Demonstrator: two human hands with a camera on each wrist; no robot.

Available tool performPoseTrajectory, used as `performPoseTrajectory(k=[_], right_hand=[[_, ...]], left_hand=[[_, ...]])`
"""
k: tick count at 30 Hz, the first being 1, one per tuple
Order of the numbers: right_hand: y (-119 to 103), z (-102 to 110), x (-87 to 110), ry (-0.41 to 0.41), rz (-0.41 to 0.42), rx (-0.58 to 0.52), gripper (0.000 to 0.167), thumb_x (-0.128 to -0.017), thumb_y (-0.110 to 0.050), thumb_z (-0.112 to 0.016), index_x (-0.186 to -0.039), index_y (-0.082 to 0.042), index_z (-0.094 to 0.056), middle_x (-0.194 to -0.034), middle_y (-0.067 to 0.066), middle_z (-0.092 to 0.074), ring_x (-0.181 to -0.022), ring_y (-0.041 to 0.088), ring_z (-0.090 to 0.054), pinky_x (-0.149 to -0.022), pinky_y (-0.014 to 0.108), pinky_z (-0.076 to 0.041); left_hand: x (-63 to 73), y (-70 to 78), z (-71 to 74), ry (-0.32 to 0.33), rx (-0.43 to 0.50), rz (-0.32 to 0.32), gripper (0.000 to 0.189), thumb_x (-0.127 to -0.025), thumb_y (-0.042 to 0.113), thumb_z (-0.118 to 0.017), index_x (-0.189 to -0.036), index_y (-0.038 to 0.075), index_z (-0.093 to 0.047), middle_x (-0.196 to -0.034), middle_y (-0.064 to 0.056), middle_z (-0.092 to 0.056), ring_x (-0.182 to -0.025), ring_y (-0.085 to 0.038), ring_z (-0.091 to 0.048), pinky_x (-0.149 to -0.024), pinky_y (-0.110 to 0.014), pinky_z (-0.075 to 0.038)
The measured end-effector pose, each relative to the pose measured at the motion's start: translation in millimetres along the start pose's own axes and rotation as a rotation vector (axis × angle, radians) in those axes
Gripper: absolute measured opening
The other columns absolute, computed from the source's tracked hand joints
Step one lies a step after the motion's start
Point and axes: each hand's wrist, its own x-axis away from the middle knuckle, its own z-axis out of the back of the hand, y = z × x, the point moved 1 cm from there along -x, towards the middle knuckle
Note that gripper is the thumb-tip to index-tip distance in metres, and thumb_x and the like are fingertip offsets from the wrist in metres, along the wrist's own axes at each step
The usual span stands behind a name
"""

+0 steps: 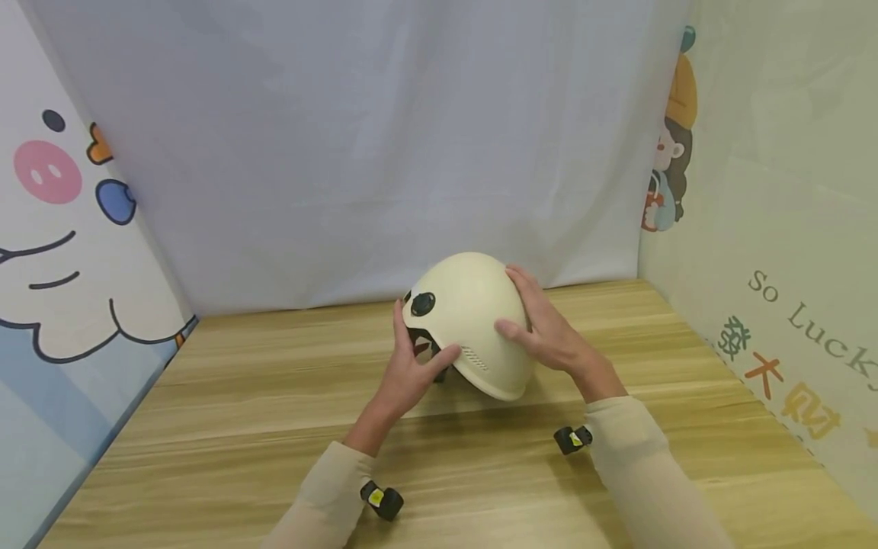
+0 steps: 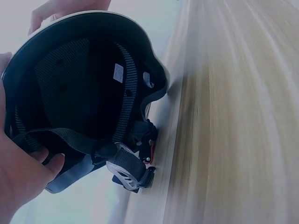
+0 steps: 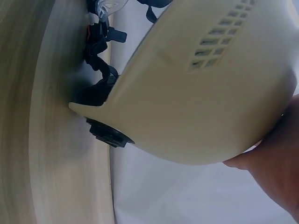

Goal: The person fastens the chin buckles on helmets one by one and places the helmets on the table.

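A cream helmet (image 1: 473, 301) is tilted above the wooden table, its rim facing left and down toward the person. My left hand (image 1: 406, 375) grips the rim at the near left; in the left wrist view some fingertips (image 2: 55, 164) curl inside the shell. On the right, my right hand (image 1: 549, 332) holds the smooth outer shell, thumb and fingers spread around it. A black round fitting (image 1: 423, 304) and vent slots (image 3: 217, 42) mark the shell. The left wrist view shows the dark padded interior (image 2: 70, 84) and a hanging chin strap (image 2: 128, 163) with its buckle.
The wood-grain table (image 1: 261, 412) stretches under both arms. A pale curtain (image 1: 343, 152) hangs behind, and printed panels stand at the left (image 1: 75, 252) and right (image 1: 768, 191). Small black devices (image 1: 382, 501) are attached near both wrists.
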Motion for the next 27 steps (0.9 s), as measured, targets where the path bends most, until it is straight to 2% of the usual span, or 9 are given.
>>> performPoseTrajectory(k=[2,7,9,13,15,20,27], right_hand=[[-1.8,0.3,0.1,0.000,-0.002,0.015,0.081,-0.087,-0.046,-0.054,-0.149,-0.010,-0.015,-0.151,0.009,-0.013,-0.135,0.027,-0.018,-0.101,0.057,-0.022],[-3.4,2.2,0.4,-0.004,-0.011,0.059,0.077,-0.089,-0.046,-0.050,-0.150,-0.017,-0.013,-0.152,0.011,-0.013,-0.135,0.028,-0.017,-0.099,0.059,-0.023],[-3.4,3.2,0.7,-0.005,-0.019,0.070,0.075,-0.090,-0.046,-0.050,-0.150,-0.022,-0.014,-0.152,0.013,-0.012,-0.135,0.030,-0.017,-0.098,0.061,-0.024],[-4.5,3.9,1.5,-0.003,-0.043,0.081,0.073,-0.090,-0.047,-0.050,-0.150,-0.027,-0.015,-0.152,0.013,-0.012,-0.134,0.033,-0.018,-0.097,0.062,-0.024],[-5.1,3.8,1.5,0.003,-0.047,0.090,0.072,-0.090,-0.048,-0.049,-0.150,-0.027,-0.015,-0.151,0.013,-0.012,-0.134,0.034,-0.019,-0.097,0.062,-0.025],[-8.0,1.7,-0.3,0.015,-0.045,0.109,0.072,-0.091,-0.048,-0.048,-0.150,-0.023,-0.016,-0.151,0.009,-0.014,-0.131,0.033,-0.024,-0.095,0.060,-0.029],[-12.1,-0.8,-2.9,0.023,-0.048,0.119,0.071,-0.092,-0.049,-0.047,-0.149,-0.020,-0.017,-0.148,0.007,-0.018,-0.127,0.031,-0.031,-0.093,0.058,-0.034]], left_hand=[[-0.2,-0.2,0.5,-0.006,-0.002,-0.007,0.104,-0.088,0.018,-0.065,-0.143,0.006,0.023,-0.151,-0.013,-0.013,-0.127,-0.021,-0.034,-0.102,-0.048,-0.029],[-5.9,-17.2,0.6,-0.003,-0.031,-0.037,0.102,-0.091,0.022,-0.062,-0.142,0.010,0.026,-0.153,-0.008,-0.007,-0.130,-0.021,-0.031,-0.102,-0.049,-0.029],[-8.5,-25.2,0.2,0.023,-0.078,-0.049,0.101,-0.091,0.030,-0.062,-0.143,0.013,0.023,-0.153,-0.004,-0.004,-0.133,-0.019,-0.025,-0.102,-0.047,-0.029],[-8.9,-27.7,-0.2,0.092,-0.170,-0.062,0.100,-0.087,0.042,-0.063,-0.147,0.019,0.014,-0.153,0.002,0.000,-0.137,-0.012,-0.007,-0.106,-0.045,-0.021],[-8.3,-28.0,-1.1,0.110,-0.193,-0.048,0.104,-0.083,0.047,-0.066,-0.147,0.024,0.013,-0.153,0.003,0.002,-0.137,-0.012,-0.004,-0.107,-0.044,-0.018],[-6.8,-26.7,-2.5,0.089,-0.194,-0.021,0.122,-0.071,0.050,-0.076,-0.145,0.030,0.019,-0.154,0.003,0.004,-0.137,-0.015,-0.006,-0.106,-0.046,-0.019],[-7.9,-24.8,-0.1,0.059,-0.187,-0.082,0.131,-0.067,0.040,-0.083,-0.143,0.028,0.023,-0.154,0.003,0.002,-0.137,-0.014,-0.004,-0.106,-0.049,-0.016]])
